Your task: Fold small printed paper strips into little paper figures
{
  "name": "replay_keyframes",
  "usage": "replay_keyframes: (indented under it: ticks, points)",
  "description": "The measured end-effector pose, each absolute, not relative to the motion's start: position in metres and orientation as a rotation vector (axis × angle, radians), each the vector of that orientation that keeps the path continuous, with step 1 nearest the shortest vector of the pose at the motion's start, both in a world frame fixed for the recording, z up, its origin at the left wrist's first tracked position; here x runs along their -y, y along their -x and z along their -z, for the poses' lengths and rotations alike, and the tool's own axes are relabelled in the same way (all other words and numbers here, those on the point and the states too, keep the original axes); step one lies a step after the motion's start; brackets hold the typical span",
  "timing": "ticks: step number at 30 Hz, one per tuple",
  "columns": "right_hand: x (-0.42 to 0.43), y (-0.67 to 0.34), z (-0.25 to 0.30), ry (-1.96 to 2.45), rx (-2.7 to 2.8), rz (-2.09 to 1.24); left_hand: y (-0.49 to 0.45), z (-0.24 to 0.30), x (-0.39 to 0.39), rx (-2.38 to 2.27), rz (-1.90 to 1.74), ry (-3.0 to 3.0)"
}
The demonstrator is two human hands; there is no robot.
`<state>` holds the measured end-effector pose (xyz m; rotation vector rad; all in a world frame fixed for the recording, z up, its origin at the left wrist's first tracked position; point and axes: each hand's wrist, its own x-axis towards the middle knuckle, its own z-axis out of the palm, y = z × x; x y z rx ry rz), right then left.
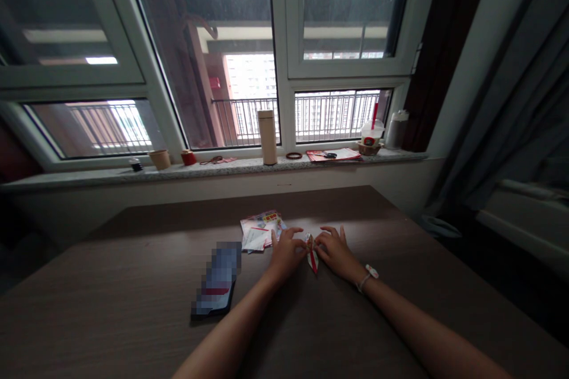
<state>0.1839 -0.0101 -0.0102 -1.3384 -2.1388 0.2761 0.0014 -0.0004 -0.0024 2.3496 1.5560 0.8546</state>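
Near the middle of the dark brown wood-grain table (146, 260), I have both hands at a small, narrow, white-and-red folded paper piece (312, 260) with pointed ends. My left hand (287, 253) is narrowed at its left edge, thumb and a finger pinching the paper, other fingers spread away. My right hand (336, 253) pinches the opposite edge the same way, and a pale bracelet with a white charm (365, 279) circles that wrist. From this far off, I can't make out the creases between the fingertips.

Just beyond my left hand lies a loose pile of printed, multicoloured paper sheets (262, 222), a white red-edged piece on top. Left of that forearm, a dark, flat, rectangular phone (217, 287) lies slantwise, its screen blurred out in blocks.

Past the table, on the speckled grey stone windowsill (242, 164), I see a tall beige cylindrical flask (267, 137) standing upright, a brown tapered cup (160, 160) to its left, and a clear lidded cup with a red straw (372, 130) to its right.
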Motion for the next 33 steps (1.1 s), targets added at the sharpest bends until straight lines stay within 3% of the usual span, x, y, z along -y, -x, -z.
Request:
replay_keyframes:
  ticks: [10, 33]
  points:
    - [0.009, -0.187, 0.008, 1.447, 2.066, -0.341, -0.011, -0.004, 0.004, -1.833, -0.739, -2.124]
    - [0.003, -0.177, 0.012, 1.603, 1.806, -0.456, -0.013, -0.004, 0.009, -1.831, -0.778, -2.135]
